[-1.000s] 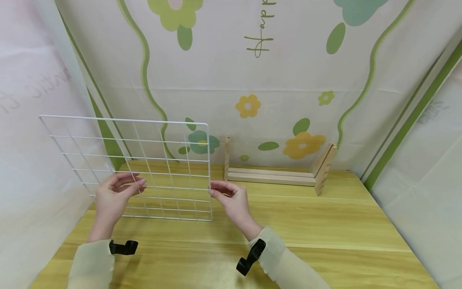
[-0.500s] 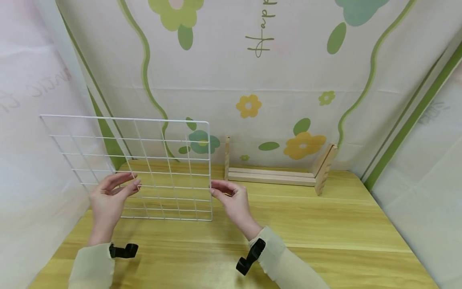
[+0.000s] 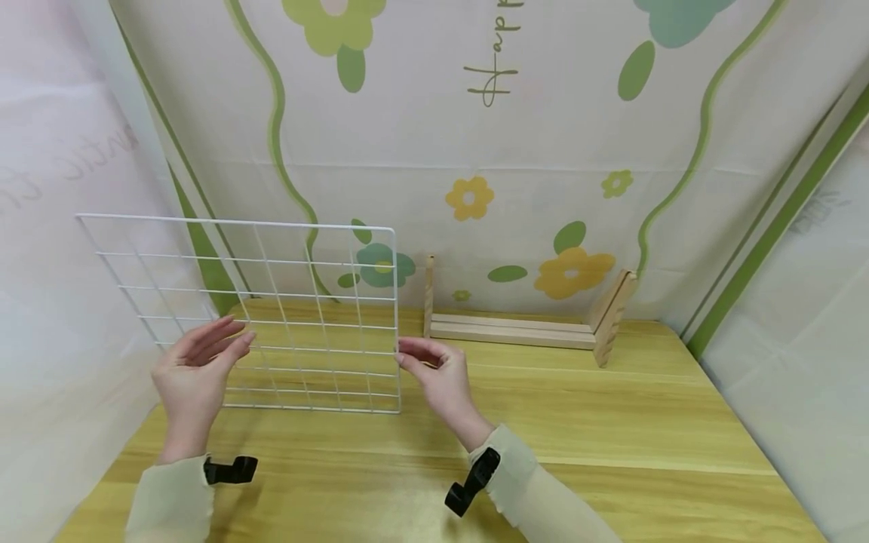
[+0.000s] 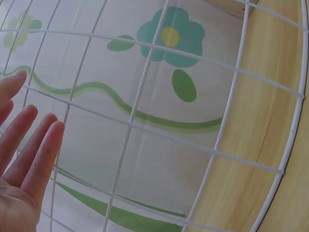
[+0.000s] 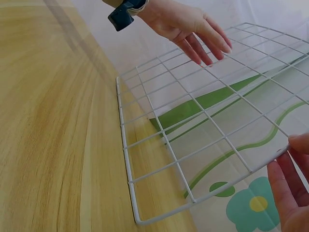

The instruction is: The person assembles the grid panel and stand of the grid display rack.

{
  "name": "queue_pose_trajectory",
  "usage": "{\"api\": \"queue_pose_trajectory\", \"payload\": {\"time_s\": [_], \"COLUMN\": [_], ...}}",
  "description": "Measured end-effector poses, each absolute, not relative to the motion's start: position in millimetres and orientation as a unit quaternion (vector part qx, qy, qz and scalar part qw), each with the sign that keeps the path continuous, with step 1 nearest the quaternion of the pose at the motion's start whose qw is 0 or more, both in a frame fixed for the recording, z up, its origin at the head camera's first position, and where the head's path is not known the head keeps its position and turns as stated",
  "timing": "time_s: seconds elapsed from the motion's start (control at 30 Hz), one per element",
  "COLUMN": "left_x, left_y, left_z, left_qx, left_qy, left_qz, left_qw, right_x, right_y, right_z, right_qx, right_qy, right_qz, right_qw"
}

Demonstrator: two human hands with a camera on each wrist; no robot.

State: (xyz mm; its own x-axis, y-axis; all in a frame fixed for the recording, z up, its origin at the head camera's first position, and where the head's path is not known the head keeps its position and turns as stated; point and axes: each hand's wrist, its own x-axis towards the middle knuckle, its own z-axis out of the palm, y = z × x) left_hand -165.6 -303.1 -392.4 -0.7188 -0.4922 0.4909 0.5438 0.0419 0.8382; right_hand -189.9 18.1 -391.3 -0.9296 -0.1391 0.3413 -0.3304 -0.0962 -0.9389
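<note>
A white wire grid panel [image 3: 276, 294] stands roughly upright at the left of the table, its lower edge at the tabletop. My right hand [image 3: 441, 377] pinches the panel's right side wire between thumb and fingers, as the right wrist view also shows. My left hand [image 3: 192, 381] is in front of the panel's left half. Its fingers [image 4: 41, 159] are extended and spread from the thumb, with no wire between them. In the right wrist view this left hand [image 5: 186, 24] appears apart from the wires.
A wooden U-shaped stand [image 3: 512, 332] with a grooved base and two uprights sits at the back of the wood-grain table [image 3: 380, 483], right of the panel. Flower-printed cloth [image 3: 407, 136] hangs behind, and more cloth walls the left and right sides.
My left hand has let go of the grid wire and drawn left, its fingers opening. My right hand keeps its pinch, and the panel has barely moved.
</note>
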Motion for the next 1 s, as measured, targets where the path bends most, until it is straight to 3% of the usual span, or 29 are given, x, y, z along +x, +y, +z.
{"api": "queue_pose_trajectory", "payload": {"time_s": [0.27, 0.77, 1.0], "left_x": [-167, -177, -181], "left_y": [-299, -311, -314], "left_z": [-389, -385, -385], "left_qx": [-0.005, -0.006, -0.016], "left_qy": [-0.696, -0.670, -0.689], "left_qz": [-0.629, -0.692, -0.677], "left_qw": [0.348, 0.270, 0.259], "right_x": [-190, -190, -206], "right_y": [18, 19, 17], "right_z": [-393, -393, -417], "right_qx": [0.181, 0.182, 0.171], "right_qy": [-0.666, -0.667, -0.665], "right_qz": [0.721, 0.720, 0.724], "right_qw": [0.064, 0.064, 0.065]}}
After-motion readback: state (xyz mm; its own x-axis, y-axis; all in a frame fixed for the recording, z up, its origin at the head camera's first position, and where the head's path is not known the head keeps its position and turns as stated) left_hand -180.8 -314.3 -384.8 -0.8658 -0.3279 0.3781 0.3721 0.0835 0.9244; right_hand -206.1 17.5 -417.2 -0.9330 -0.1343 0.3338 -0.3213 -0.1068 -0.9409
